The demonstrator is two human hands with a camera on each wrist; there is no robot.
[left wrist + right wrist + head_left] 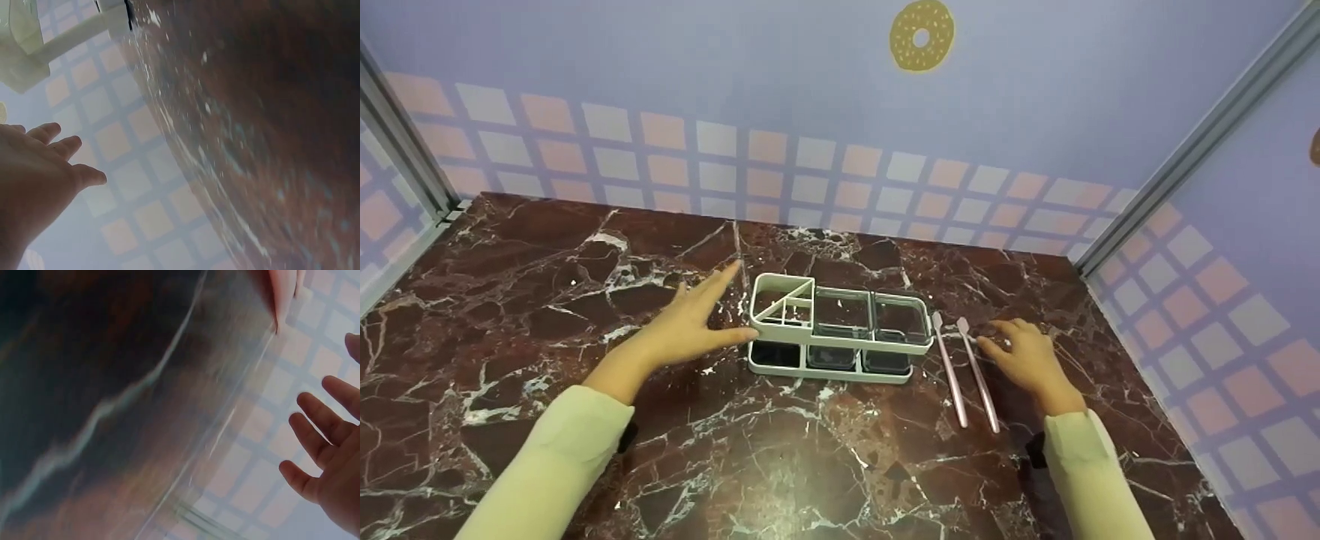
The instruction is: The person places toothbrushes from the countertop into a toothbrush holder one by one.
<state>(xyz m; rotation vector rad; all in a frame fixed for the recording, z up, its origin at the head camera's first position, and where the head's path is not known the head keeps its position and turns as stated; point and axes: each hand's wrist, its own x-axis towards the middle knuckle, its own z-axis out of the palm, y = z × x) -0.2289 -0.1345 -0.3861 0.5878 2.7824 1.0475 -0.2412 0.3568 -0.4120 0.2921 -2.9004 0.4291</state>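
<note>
A pale two-tier organizer [877,343] stands on the marbled tabletop in the head view. Its upper tier has a divided section on the left and two clear bins [844,311]; darker compartments sit below. My left hand [690,326] is spread at its left end, thumb tip close to the frame. In the left wrist view, that hand [39,174] has extended fingers and nothing in it, below a pale organizer corner [79,36]. Two slim pink toothbrushes [952,382] lie side by side right of the organizer. My right hand [1024,356] hovers just beside them, fingers loosely apart and holding nothing.
The dark red marbled table [765,465] reaches back to a lilac wall [735,67] with checks and a donut print. A side panel [1245,315] borders the right, and grey metal posts [1170,150] stand in the corners.
</note>
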